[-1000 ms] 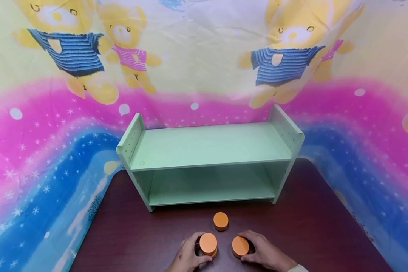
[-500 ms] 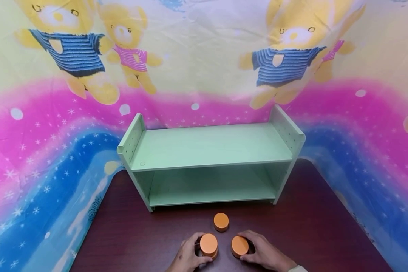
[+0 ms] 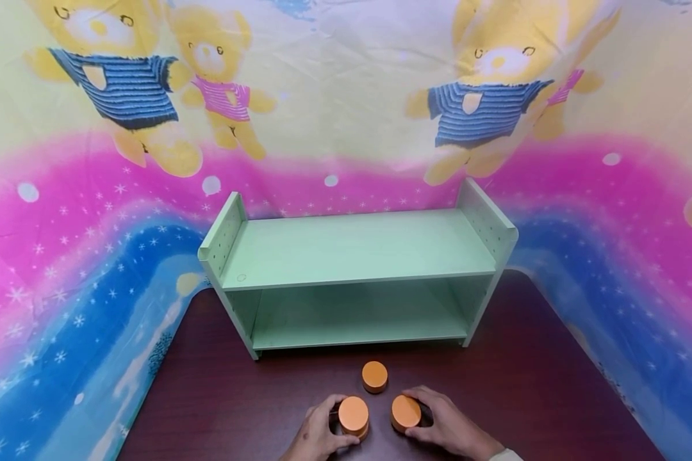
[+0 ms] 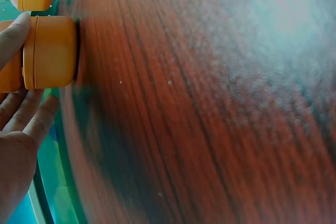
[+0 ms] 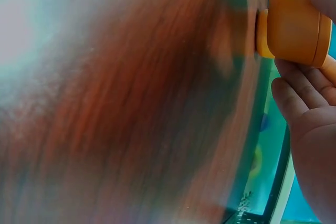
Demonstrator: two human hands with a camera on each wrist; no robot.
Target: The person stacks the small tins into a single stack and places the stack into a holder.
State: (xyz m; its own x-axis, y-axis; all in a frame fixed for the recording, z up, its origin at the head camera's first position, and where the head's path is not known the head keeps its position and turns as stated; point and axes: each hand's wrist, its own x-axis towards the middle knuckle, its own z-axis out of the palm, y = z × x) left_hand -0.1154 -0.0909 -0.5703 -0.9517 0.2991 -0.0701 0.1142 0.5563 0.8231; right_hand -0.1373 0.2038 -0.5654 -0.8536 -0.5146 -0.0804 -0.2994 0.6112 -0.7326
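My left hand (image 3: 323,430) grips a stack of two round orange jars (image 3: 354,413), thumb on the near side and fingers on the far side. In the left wrist view the lower jar (image 4: 51,52) of the stack stands on the table, and a thin seam runs around it. My right hand (image 3: 446,424) holds another round orange jar (image 3: 406,412) between thumb and fingers. The right wrist view shows this held jar (image 5: 294,23) raised off the tabletop. A further orange jar (image 3: 375,376) stands alone, farther back between the two hands.
Behind the jars stands a pale green two-tier shelf (image 3: 357,246) with raised side panels. The dark reddish-brown table (image 3: 219,397) carries everything. A cloth backdrop (image 3: 334,121) printed with teddy bears surrounds the table at the back and sides.
My right hand and its jar have shifted slightly left and away from me. The left hand, the stack and the lone jar have stayed in place.
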